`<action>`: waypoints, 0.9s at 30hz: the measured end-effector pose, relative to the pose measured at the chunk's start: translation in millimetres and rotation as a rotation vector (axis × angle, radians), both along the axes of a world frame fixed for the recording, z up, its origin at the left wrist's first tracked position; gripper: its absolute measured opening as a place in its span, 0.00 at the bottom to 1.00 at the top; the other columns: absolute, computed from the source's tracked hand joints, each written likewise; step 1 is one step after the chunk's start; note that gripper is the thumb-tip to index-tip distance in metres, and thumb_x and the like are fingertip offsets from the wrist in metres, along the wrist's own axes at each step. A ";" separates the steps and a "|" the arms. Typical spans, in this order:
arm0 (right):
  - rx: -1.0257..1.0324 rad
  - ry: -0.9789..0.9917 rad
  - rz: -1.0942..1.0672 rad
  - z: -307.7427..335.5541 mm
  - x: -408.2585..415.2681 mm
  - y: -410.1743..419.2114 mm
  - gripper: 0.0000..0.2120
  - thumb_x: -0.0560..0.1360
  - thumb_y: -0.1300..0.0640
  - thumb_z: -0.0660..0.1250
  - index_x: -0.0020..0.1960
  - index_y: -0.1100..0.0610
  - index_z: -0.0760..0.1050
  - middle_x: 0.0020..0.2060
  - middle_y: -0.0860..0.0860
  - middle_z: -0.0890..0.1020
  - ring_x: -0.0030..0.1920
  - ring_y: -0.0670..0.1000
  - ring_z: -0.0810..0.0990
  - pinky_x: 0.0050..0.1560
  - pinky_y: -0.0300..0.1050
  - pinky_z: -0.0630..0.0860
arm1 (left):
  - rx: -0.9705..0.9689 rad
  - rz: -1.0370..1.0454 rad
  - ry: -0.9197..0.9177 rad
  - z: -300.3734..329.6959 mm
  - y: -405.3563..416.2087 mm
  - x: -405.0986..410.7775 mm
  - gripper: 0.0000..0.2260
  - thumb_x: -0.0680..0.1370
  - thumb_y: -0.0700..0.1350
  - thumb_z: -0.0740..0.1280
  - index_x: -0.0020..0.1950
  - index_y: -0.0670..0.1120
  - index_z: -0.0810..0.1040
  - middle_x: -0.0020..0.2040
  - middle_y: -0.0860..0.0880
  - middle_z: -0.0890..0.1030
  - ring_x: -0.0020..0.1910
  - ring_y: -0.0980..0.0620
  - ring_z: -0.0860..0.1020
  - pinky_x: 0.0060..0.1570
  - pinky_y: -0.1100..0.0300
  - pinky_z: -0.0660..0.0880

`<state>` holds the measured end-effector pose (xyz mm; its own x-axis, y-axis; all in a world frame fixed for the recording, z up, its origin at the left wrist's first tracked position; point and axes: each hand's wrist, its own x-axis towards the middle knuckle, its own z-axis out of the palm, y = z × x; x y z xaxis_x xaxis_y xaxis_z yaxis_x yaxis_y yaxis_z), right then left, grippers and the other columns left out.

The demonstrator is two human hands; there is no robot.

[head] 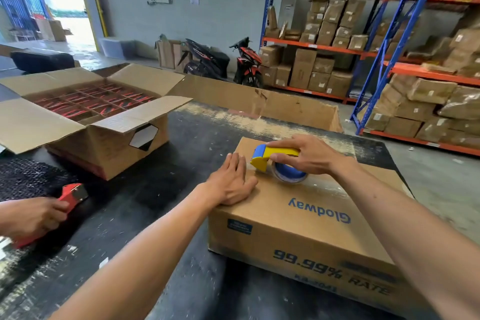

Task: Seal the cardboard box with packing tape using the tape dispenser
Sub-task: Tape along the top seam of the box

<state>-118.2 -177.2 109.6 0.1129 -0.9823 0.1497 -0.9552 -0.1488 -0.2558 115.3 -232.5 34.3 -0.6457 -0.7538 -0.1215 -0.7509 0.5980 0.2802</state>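
Note:
A closed cardboard box [306,218] with blue "Glodway" print lies on the dark table in front of me. A strip of clear tape [330,187] runs shiny along its top seam. My right hand [309,154] grips a yellow and blue tape dispenser [272,160] that rests on the box top near the far left end of the seam. My left hand [231,183] lies flat on the box top just left of the dispenser, fingers together and pressing down on the lid.
An open box [85,122] of red items stands at the left of the table [155,189]. Another person's hand [31,215] holds a red dispenser [72,195] at the left edge. Cardboard sheet, racks of boxes and two scooters stand behind.

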 end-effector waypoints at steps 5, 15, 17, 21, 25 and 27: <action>0.019 -0.014 -0.007 4.2 -9.0 15.8 0.22 0.74 0.29 0.62 0.67 0.31 0.74 0.43 0.40 0.74 0.45 0.44 0.73 0.47 0.43 0.70 | -0.015 -0.001 -0.056 3.9 4.6 -3.4 0.37 0.82 0.63 0.45 0.81 0.40 0.39 0.82 0.41 0.39 0.80 0.45 0.38 0.77 0.49 0.42; 0.055 -0.052 -0.141 -4.0 -101.2 90.7 0.26 0.69 0.23 0.60 0.66 0.25 0.71 0.46 0.48 0.75 0.47 0.48 0.75 0.55 0.54 0.74 | -0.092 -0.075 -0.093 5.2 8.3 -8.0 0.36 0.82 0.62 0.43 0.80 0.39 0.38 0.81 0.39 0.38 0.80 0.43 0.38 0.76 0.51 0.39; 0.062 -0.045 -0.139 -7.5 -98.6 89.7 0.28 0.68 0.21 0.57 0.66 0.25 0.70 0.45 0.48 0.73 0.47 0.48 0.74 0.54 0.55 0.74 | -0.137 -0.113 -0.125 4.2 7.3 -8.8 0.35 0.83 0.62 0.43 0.80 0.40 0.37 0.80 0.39 0.36 0.80 0.44 0.37 0.76 0.51 0.37; 0.066 -0.052 -0.151 -7.0 -96.6 87.5 0.25 0.71 0.26 0.60 0.67 0.29 0.72 0.45 0.49 0.72 0.46 0.49 0.73 0.52 0.53 0.73 | -0.146 -0.222 -0.152 6.4 6.4 -13.7 0.32 0.84 0.59 0.43 0.80 0.42 0.37 0.81 0.43 0.36 0.80 0.48 0.37 0.75 0.56 0.35; 0.041 -0.067 -0.145 -12.2 -96.0 88.5 0.25 0.71 0.27 0.61 0.67 0.29 0.72 0.45 0.50 0.72 0.46 0.50 0.73 0.51 0.52 0.73 | -0.132 -0.309 -0.161 6.4 22.6 -31.9 0.31 0.83 0.57 0.42 0.81 0.41 0.38 0.81 0.42 0.37 0.80 0.48 0.38 0.78 0.55 0.37; 0.035 -0.064 -0.150 -11.9 -96.8 88.3 0.26 0.70 0.26 0.60 0.67 0.29 0.72 0.45 0.50 0.72 0.46 0.50 0.73 0.49 0.51 0.73 | -0.126 -0.354 -0.169 6.3 36.8 -48.2 0.32 0.83 0.57 0.42 0.80 0.40 0.38 0.81 0.41 0.37 0.80 0.48 0.38 0.78 0.55 0.37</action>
